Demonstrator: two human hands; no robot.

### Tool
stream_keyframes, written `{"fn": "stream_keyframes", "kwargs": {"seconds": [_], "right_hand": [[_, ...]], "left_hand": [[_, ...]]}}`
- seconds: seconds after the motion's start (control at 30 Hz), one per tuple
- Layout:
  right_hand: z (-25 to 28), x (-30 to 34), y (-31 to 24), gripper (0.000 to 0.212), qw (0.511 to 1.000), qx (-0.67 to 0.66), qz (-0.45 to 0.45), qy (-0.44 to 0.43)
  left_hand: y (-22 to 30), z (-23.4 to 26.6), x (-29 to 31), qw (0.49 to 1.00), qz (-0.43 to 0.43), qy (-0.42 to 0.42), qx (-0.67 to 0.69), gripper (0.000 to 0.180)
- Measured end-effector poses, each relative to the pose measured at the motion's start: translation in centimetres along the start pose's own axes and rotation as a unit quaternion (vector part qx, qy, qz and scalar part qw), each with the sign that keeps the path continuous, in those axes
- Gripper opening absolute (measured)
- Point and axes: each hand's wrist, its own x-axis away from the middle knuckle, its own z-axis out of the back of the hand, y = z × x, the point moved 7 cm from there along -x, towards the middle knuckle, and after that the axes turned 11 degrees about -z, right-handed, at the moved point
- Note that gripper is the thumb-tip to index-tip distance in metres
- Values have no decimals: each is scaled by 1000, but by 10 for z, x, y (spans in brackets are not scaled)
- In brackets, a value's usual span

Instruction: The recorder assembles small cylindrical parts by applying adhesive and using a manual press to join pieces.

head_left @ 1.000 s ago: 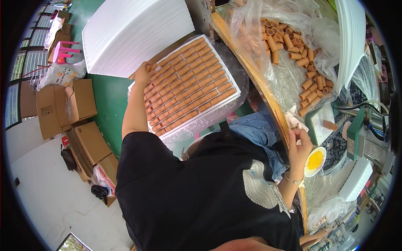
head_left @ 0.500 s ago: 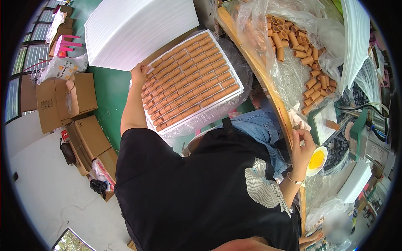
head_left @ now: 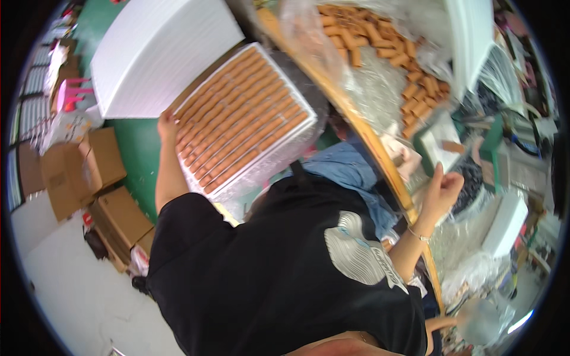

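Observation:
My left hand [head_left: 168, 123] is at the far left corner of a white tray [head_left: 215, 194] filled with rows of short brown tubes [head_left: 237, 115]. Its fingers are closed near the end of a row; whether a tube is between them is hidden. Over the bench, my right hand [head_left: 442, 188] has curled fingers, smeared a little by motion, and I cannot make out anything in them. Just beyond it stands a green-framed device with a white plate [head_left: 434, 142], and a single brown tube [head_left: 453, 146] lies against that plate.
A wooden bench edge [head_left: 356, 121] runs between my lap and the worktop. Loose brown tubes [head_left: 386, 44] are heaped on clear plastic sheeting. White foam sheets [head_left: 166, 53] stand behind the tray. Cardboard boxes [head_left: 107, 157] sit on the left. Another person's arm [head_left: 439, 323] shows at the lower right.
The whole view has shifted. My right hand has moved from the bench edge farther over the worktop, and the bowl of yellow stuff is now hidden. My left hand stays at the tray's corner.

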Motion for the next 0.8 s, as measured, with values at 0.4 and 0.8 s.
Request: {"fn": "stream_keyframes", "kwargs": {"seconds": [0.4, 0.8], "right_hand": [[-12, -61, 16, 38, 994, 104, -12, -13], [-76, 87, -114, 23, 934, 5, 170, -316]], "left_hand": [[343, -34, 89, 975, -146, 69, 151, 22], [513, -116, 229, 631, -48, -593, 498, 32]]}}
